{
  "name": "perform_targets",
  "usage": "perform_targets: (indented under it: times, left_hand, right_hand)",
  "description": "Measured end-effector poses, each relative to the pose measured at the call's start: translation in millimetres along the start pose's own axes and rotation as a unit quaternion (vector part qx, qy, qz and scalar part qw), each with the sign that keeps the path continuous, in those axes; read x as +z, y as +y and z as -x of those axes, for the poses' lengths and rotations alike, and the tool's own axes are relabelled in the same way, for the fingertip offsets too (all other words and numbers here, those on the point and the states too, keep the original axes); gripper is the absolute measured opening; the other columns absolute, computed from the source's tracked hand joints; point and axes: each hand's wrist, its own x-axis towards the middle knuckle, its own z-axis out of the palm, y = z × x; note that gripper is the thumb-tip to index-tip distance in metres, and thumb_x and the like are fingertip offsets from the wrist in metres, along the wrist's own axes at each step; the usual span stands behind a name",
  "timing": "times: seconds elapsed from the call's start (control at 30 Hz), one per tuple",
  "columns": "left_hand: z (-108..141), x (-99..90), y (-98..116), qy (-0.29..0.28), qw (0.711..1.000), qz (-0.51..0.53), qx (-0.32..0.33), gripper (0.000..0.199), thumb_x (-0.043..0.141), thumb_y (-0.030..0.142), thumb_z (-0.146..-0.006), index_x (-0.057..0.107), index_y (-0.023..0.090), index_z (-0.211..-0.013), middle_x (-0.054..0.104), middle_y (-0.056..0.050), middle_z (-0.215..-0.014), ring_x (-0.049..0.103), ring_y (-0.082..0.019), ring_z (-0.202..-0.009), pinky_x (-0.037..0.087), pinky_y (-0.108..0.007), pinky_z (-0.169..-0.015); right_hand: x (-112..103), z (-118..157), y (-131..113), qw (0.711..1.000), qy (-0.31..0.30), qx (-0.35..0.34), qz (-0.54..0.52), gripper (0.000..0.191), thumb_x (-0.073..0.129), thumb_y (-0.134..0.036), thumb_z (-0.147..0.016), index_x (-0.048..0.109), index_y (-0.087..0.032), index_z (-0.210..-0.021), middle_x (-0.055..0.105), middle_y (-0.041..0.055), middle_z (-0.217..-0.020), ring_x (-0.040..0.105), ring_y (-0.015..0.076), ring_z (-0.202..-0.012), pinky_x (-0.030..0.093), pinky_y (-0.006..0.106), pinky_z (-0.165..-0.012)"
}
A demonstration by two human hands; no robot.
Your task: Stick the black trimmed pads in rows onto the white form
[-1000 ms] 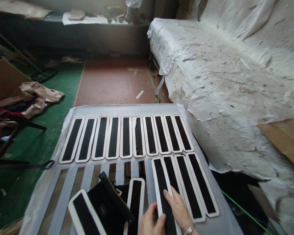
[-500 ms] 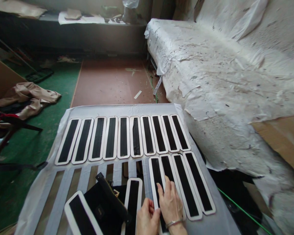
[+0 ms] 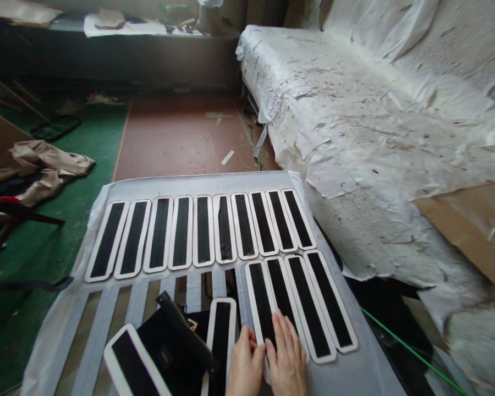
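On the pale cloth-covered work surface (image 3: 268, 184), white-rimmed panels with black centres lie in two rows. My right hand (image 3: 287, 355) rests with outstretched fingers over the near part of the leftmost black-and-white panel (image 3: 258, 294) of the front row. Close beside it, my left hand (image 3: 245, 360) has thumb and forefinger pressed together at that panel's left edge; whatever is between them is hidden. Left of my hands lies a black bag (image 3: 177, 341) with a gold clasp (image 3: 192, 324), flanked by a tilted white-rimmed panel (image 3: 136, 363) and an upright-looking one (image 3: 221, 335).
Slots show between cloth strips (image 3: 97, 335) at front left. To the right stands a large bench draped in stained white sheeting (image 3: 355, 121), with cardboard (image 3: 474, 225) on it. A brown board (image 3: 177, 135) covers floor beyond; beige cloth (image 3: 45, 165) is at left.
My right hand has slid a little toward me along the panel, its fingers now closer together. My left hand keeps its pinch beside it. The whole view has shifted slightly.
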Motion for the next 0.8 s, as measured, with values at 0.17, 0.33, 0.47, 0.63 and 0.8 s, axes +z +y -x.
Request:
perform_targets:
  times: [0.17,0.33,0.47,0.63,0.8]
  left_hand:
    - [0.6,-12.6,15.8,-0.022,0.99,-0.139,-0.021,0.012,0.048,0.014,-0.084,0.047,0.021,-0.074,0.059,0.0,-0.06,0.061,-0.018,-0.06,0.037,-0.025,-0.055]
    - [0.3,-37.2,28.7,-0.011,0.966,-0.258,-0.01,0.022,0.047,0.019,-0.087,0.054,0.021,-0.067,0.066,-0.003,-0.065,0.066,-0.021,-0.068,0.041,-0.025,-0.058]
    - [-8.3,-41.9,50.1,0.044,0.957,-0.261,0.114,0.022,0.038,0.015,-0.09,0.059,0.021,-0.093,0.069,-0.005,-0.088,0.067,-0.019,-0.081,0.049,-0.027,-0.072]
    - [-47.1,-32.9,68.8,0.021,0.865,-0.385,0.322,0.054,0.045,0.007,-0.078,0.048,0.017,-0.131,0.05,-0.008,-0.14,0.04,-0.026,-0.132,0.036,-0.043,-0.108]
    - [-86.0,-32.4,59.5,-0.008,0.789,-0.467,0.399,0.067,0.055,0.028,-0.086,0.027,0.018,-0.146,0.024,-0.01,-0.154,0.019,-0.027,-0.142,0.027,-0.046,-0.114]
  right_hand:
    - [5.8,-6.7,-7.7,0.999,-0.004,-0.037,0.039,0.064,0.038,-0.025,-0.088,0.018,-0.016,-0.149,0.047,0.0057,-0.142,0.046,0.0293,-0.127,0.046,0.045,-0.091]
    - [23.6,10.6,-20.3,0.999,0.005,-0.016,0.042,0.064,0.036,-0.037,-0.093,0.019,-0.011,-0.148,0.046,0.0154,-0.141,0.045,0.0327,-0.128,0.046,0.048,-0.094]
    - [36.0,20.3,-32.8,1.0,0.008,-0.004,-0.004,0.062,0.033,-0.031,-0.094,0.012,-0.011,-0.149,0.05,0.0168,-0.137,0.045,0.0294,-0.129,0.048,0.046,-0.094]
    - [42.7,24.8,-32.1,0.999,0.015,-0.004,-0.039,0.065,0.039,-0.033,-0.092,0.013,-0.014,-0.149,0.05,0.015,-0.138,0.046,0.0304,-0.128,0.05,0.047,-0.092]
    - [39.9,18.4,-21.8,0.998,0.033,-0.061,0.007,0.065,0.042,-0.029,-0.089,0.019,-0.009,-0.147,0.057,0.0148,-0.131,0.056,0.0274,-0.118,0.055,0.037,-0.084]
